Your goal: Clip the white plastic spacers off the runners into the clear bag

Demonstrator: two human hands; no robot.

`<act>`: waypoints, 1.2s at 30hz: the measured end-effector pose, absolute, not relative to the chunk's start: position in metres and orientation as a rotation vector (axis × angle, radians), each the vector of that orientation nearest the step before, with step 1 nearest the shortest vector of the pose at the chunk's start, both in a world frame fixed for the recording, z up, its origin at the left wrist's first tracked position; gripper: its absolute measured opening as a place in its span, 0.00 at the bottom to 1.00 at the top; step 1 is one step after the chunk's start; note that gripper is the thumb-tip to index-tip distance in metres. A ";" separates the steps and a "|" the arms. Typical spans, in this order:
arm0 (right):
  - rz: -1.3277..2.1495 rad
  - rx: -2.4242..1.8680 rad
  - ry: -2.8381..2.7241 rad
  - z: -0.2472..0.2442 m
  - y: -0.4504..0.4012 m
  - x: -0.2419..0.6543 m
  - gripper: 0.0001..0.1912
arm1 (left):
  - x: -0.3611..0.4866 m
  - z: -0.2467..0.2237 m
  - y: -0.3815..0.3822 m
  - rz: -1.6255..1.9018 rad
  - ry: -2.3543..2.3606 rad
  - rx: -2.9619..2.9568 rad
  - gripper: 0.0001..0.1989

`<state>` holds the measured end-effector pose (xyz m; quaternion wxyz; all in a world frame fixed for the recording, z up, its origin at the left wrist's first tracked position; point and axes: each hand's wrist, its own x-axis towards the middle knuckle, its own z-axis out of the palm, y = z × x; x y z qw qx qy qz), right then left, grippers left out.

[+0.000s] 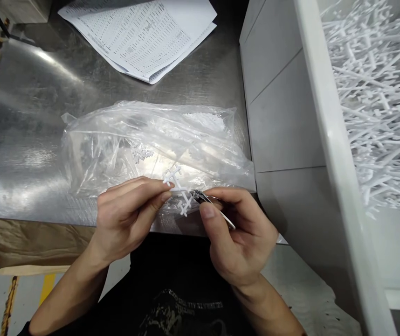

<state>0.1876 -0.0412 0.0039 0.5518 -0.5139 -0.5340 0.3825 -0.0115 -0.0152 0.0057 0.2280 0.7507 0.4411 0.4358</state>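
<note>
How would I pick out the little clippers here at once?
On the metal table, find the clear plastic bag. At its near side, the right hand holds the clippers: shiny metal, unlike the white branching piece in the left hand.

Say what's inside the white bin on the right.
The white bin holds a heap of thin, branching white pieces. Whatever lies beneath the heap is covered; can't tell.
</note>
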 end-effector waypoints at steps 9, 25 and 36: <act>0.921 -1.192 -1.293 0.005 -0.040 0.190 0.10 | -0.013 0.006 -0.019 1.214 1.249 2.039 0.13; 0.864 -1.208 -1.309 0.004 -0.033 0.188 0.07 | -0.010 0.007 -0.014 1.160 1.396 2.071 0.06; 1.070 -1.083 -1.317 0.004 -0.037 0.194 0.08 | -0.009 0.005 -0.016 1.169 1.376 2.071 0.07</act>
